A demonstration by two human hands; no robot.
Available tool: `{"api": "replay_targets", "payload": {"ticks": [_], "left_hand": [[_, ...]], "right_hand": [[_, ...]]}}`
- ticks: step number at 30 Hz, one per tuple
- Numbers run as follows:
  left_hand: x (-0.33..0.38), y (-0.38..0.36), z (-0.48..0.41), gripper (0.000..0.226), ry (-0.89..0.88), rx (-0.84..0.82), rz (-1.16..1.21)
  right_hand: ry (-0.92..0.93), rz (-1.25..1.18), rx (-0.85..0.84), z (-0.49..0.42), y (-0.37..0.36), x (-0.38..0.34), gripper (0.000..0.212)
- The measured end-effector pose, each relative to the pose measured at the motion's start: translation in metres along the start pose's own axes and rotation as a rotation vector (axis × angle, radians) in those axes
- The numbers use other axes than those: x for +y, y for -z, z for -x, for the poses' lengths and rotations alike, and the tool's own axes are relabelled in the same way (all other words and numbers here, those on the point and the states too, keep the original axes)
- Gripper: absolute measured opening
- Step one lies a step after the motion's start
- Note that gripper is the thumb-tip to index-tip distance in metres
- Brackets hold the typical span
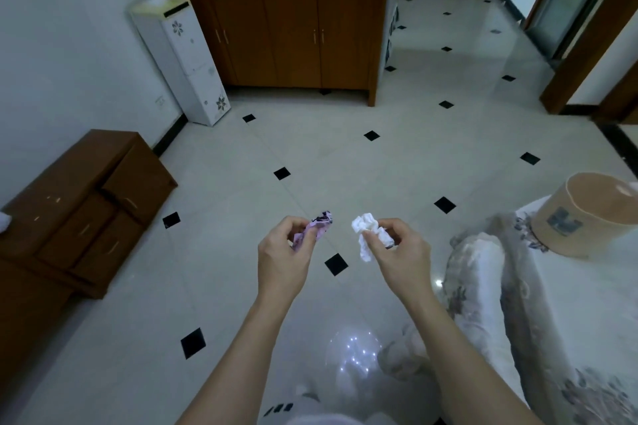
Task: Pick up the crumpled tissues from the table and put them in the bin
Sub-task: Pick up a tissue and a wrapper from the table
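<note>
My left hand (283,254) pinches a crumpled pink and black patterned tissue (316,228) between thumb and fingers. My right hand (400,252) grips a crumpled white tissue (364,235), part of which hangs below the fingers. Both hands are held out in front of me above the tiled floor, a short gap between them. A tan round bin (583,217) with a grey label stands at the right on a white floral-covered surface (566,304), well to the right of my right hand. Its inside is hidden.
A low brown drawer cabinet (86,203) stands at the left wall. A white water dispenser (183,59) and a tall wooden cabinet (293,34) are at the back. White floor tiles with black diamonds (345,162) spread ahead. A doorway opens at the far right.
</note>
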State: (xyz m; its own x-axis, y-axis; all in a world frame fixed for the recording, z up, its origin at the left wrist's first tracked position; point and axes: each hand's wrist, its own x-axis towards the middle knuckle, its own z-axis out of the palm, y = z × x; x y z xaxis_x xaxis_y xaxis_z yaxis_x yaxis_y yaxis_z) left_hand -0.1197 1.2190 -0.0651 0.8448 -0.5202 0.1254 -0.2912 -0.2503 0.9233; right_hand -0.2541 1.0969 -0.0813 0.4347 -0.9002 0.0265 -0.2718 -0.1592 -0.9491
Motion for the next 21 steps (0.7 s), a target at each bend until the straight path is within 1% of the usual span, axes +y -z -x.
{"api": "replay_targets", "payload": {"ticks": [6,10,14,21], "left_hand": [[-0.009,-0.043,-0.077,0.010,-0.007,-0.018,0.007],[-0.009,-0.070,-0.146,0.010,-0.003,-0.053,0.042],[-0.003,-0.101,-0.231,0.010,-0.004,-0.116,0.083],[0.017,-0.150,-0.360,0.010,-0.085,-0.270,0.104]], "right_hand": [[-0.023,0.034,0.034,-0.076,-0.011,0.013,0.005],[-0.044,0.054,0.063,-0.143,-0.025,0.014,0.005],[-0.037,0.077,0.120,-0.223,-0.042,0.006,0.005],[-0.056,0.100,0.254,-0.347,-0.061,-0.025,0.009]]}}
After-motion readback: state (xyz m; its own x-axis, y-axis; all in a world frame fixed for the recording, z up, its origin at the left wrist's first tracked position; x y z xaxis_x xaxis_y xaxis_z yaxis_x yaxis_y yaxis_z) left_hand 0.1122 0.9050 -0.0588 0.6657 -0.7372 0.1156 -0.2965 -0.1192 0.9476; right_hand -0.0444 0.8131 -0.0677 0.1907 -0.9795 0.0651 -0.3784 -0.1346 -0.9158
